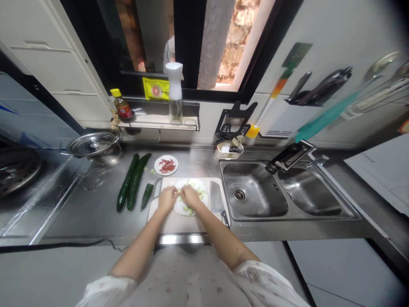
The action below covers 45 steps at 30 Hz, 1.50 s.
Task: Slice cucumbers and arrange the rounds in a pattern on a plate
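Observation:
On a white cutting board (169,224) stands a white plate (204,192) with several pale green cucumber slices (188,209) laid round it. My left hand (167,198) rests at the plate's left edge with its fingers curled in. My right hand (191,197) is over the middle of the plate, fingers bent down onto the slices. What each hand grips is too small to make out. A cleaver (216,200) lies on the board's right side, blade flat, handle toward me.
Two whole cucumbers (131,181) and a short piece (147,195) lie left of the board. A small plate of chopped red chilli (166,165) sits behind. A steel double sink (255,196) with faucet (289,157) is right. A pot lid (94,145) sits at back left.

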{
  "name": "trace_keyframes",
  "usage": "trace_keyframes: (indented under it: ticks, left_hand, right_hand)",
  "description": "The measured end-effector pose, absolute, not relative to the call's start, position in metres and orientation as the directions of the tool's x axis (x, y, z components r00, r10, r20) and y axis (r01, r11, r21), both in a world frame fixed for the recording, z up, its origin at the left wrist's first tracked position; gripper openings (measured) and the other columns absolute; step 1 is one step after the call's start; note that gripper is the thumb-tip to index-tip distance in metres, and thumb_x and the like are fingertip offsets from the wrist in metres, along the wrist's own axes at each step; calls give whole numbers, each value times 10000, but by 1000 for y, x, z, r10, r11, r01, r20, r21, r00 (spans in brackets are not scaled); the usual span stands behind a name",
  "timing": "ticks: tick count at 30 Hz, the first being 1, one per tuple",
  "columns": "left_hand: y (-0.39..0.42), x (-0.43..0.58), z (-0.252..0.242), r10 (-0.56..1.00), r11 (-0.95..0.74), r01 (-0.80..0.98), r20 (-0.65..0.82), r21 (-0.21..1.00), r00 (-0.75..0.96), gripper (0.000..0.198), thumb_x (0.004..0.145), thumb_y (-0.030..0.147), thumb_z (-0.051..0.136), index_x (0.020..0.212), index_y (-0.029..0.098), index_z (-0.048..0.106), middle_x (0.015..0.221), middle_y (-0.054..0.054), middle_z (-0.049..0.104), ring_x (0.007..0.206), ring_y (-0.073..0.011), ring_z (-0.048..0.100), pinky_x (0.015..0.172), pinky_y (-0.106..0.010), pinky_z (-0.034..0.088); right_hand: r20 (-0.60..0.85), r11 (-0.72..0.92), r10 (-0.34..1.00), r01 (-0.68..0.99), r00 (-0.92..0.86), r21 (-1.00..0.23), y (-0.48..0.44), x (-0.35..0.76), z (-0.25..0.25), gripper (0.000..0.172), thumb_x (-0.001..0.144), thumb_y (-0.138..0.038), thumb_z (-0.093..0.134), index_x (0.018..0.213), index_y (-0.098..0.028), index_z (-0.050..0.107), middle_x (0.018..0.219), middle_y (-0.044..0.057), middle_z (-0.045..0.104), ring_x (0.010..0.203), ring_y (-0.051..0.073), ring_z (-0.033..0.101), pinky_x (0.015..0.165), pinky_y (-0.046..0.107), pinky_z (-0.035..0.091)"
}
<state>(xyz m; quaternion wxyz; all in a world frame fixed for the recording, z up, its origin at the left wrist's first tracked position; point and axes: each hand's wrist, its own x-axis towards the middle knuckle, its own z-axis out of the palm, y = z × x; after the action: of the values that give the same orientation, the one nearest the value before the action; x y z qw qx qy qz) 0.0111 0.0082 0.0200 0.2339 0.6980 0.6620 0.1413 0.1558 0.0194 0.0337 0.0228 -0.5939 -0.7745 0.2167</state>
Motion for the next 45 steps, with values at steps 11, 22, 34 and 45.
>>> trace_keyframes:
  ticks: [11, 22, 34, 45]
  left_hand:
    - [10, 18, 21, 990, -1, 887, -125, 462, 66, 173, 836, 253, 573, 988, 209, 643, 947, -58, 631, 929, -207, 558, 825, -300, 396]
    - [9, 18, 24, 989, 5, 886, -132, 464, 64, 166, 830, 267, 581, 972, 206, 643, 944, -55, 630, 925, -203, 558, 815, -291, 403]
    - [10, 16, 24, 990, 20, 862, -132, 506, 54, 169, 818, 266, 587, 963, 204, 649, 932, -55, 637, 924, -206, 563, 825, -299, 407]
    - [14, 12, 19, 995, 70, 841, -97, 537, -21, 189, 802, 302, 598, 953, 201, 652, 949, -68, 629, 957, -223, 563, 845, -314, 414]
  right_hand:
    - [-202, 220, 931, 911, -303, -349, 19, 156, 32, 243, 926, -242, 424, 953, -167, 654, 1023, 110, 647, 963, 197, 561, 800, 271, 387]
    - [-215, 193, 935, 914, -281, -356, 23, 157, 31, 239, 920, -236, 438, 929, -169, 667, 996, 106, 673, 935, 192, 586, 766, 260, 384]
    - [-225, 176, 933, 903, -280, -393, 22, 159, 35, 201, 913, -242, 463, 930, -183, 655, 1004, 83, 666, 920, 175, 570, 729, 242, 356]
    - [-253, 90, 945, 908, -208, -410, 22, 166, 39, 200, 907, -275, 472, 934, -187, 650, 957, 64, 677, 841, 155, 573, 653, 231, 322]
